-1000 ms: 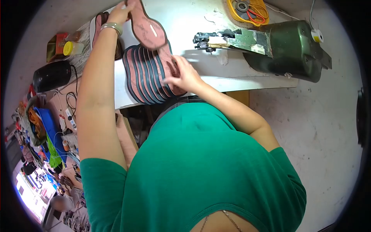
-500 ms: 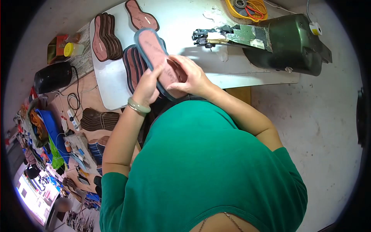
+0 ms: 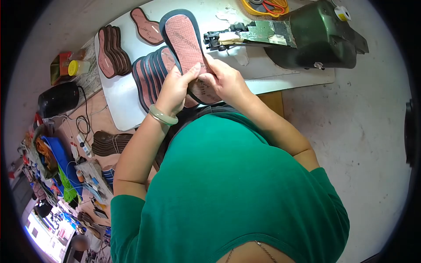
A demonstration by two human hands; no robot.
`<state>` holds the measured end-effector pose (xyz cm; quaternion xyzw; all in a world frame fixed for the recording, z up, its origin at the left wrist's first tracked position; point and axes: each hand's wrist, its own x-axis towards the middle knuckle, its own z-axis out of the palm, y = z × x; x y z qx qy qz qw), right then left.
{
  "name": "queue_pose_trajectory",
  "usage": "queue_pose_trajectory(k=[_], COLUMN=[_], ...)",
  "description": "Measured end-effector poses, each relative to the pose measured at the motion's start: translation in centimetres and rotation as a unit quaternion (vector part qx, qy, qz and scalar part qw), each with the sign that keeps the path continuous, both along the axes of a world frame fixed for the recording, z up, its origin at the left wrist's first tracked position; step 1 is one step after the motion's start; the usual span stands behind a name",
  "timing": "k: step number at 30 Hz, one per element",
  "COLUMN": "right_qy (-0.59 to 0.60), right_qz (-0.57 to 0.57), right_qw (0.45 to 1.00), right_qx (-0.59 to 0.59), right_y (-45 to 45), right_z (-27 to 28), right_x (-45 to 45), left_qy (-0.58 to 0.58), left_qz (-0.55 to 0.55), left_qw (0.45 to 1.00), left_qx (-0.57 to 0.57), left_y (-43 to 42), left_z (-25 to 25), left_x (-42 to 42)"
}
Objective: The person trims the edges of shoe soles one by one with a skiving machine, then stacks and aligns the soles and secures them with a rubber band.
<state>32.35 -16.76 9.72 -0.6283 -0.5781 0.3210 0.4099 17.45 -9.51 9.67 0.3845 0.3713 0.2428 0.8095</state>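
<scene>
Both hands are grasping a blue-edged insole (image 3: 182,37) above the near edge of the white table (image 3: 117,107), its rounded far end pointing toward 12 o'clock and its pink face turning up toward the camera; the left hand (image 3: 173,90) is gripping it from 8 o'clock with the thumb pressing on the face, while the right hand (image 3: 228,81) is closing around it from 4 o'clock, a two-sided hold that is probably steadying a thin, flexible piece and leaving the far end uncovered. Whether a second piece is lying under the near end, I cannot tell. Taking the insole as the clock's centre, a fanned row of matching insoles (image 3: 151,72) is lying at 8 o'clock, overlapping so that each edge is showing, likely for easy picking. At 9 o'clock a brown-edged row (image 3: 113,52) is sitting apart, perhaps for sorting by edge colour, and a lone brown-edged insole (image 3: 147,27) is resting at 10 o'clock. The green machine (image 3: 307,35) is standing at 3 o'clock, its narrow arm (image 3: 267,34) reaching toward the hands, and a yellow basket (image 3: 251,8) is sitting at 2 o'clock, holding tools within reach
</scene>
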Motion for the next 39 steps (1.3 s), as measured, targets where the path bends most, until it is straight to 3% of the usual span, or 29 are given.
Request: queue_pose_trajectory(k=[2,7,8,9,12,13,15,16,18,19,21,25,26,27,28,29,33,36,39], right_qy=[-0.18,-0.143,-0.117,-0.091,-0.051,-0.036,-0.022,0.113,0.371,0.371,0.48,0.508,0.508,0.51,0.51,0.511,0.481,0.483,0.479], right_qz=[-0.033,-0.047,-0.057,-0.067,-0.094,-0.112,-0.131,-0.156,-0.198,-0.198,-0.086,-0.065,-0.065,-0.084,-0.103,-0.121,-0.128,-0.138,-0.149], right_qw=[0.982,0.984,0.983,0.981,0.98,0.983,0.984,0.977,0.907,0.907,0.869,0.853,0.853,0.85,0.847,0.843,0.859,0.856,0.856], right_qx=[0.038,0.092,0.126,0.16,0.169,0.144,0.119,0.091,0.026,0.025,-0.087,-0.103,-0.105,-0.107,-0.11,-0.114,-0.123,-0.122,-0.125], right_y=[-0.5,0.6,1.3,2.0,1.7,1.4,0.9,0.2,-1.4,-1.8,-1.8,-0.6,-0.4,0.0,0.3,0.6,1.9,2.7,3.2], right_z=[0.2,-0.9,-1.7,-2.4,-2.6,-2.5,-2.6,-3.2,-3.8,-3.6,-3.3,-3.8,-3.7,-3.4,-3.0,-2.7,-2.7,-2.0,-1.5], right_x=[0.5,3.9,4.9,5.9,7.4,7.9,8.1,7.8,7.0,6.2,3.9,3.5,3.4,3.4,3.4,3.4,3.9,4.3,4.6], left_qy=[-0.073,-0.045,0.05,0.14,0.136,0.137,0.064,0.026,0.026,0.026,0.028,0.034,0.136,0.231,0.316,0.317,0.23,0.142,0.147], left_qz=[0.038,0.054,0.056,0.055,0.08,0.078,0.064,0.057,0.053,0.049,0.046,0.042,0.063,0.081,0.096,0.098,-0.234,-0.47,-0.478], left_qw=[0.992,0.998,0.976,0.902,0.869,0.87,0.968,0.992,0.994,0.995,0.997,0.997,0.96,0.879,0.757,0.757,0.787,0.745,0.758], left_qx=[-0.093,-0.005,0.205,0.405,0.47,0.468,0.235,0.111,0.095,0.08,0.064,0.05,0.235,0.409,0.564,0.563,0.522,0.451,0.419], left_y=[0.3,2.0,3.0,3.9,5.3,5.5,6.4,6.8,7.4,7.7,8.0,8.9,9.6,10.5,11.2,11.8,15.5,17.3,17.2], left_z=[-0.2,-1.0,-1.8,-2.7,-4.6,-4.6,-4.4,-4.2,-4.0,-3.9,-3.7,-3.6,-3.9,-4.2,-4.5,-4.3,-1.5,0.8,1.8], left_x=[1.2,3.7,4.4,5.2,9.0,9.4,10.3,10.6,10.7,10.6,10.3,9.9,10.0,10.1,10.2,10.3,10.8,11.2,10.8])
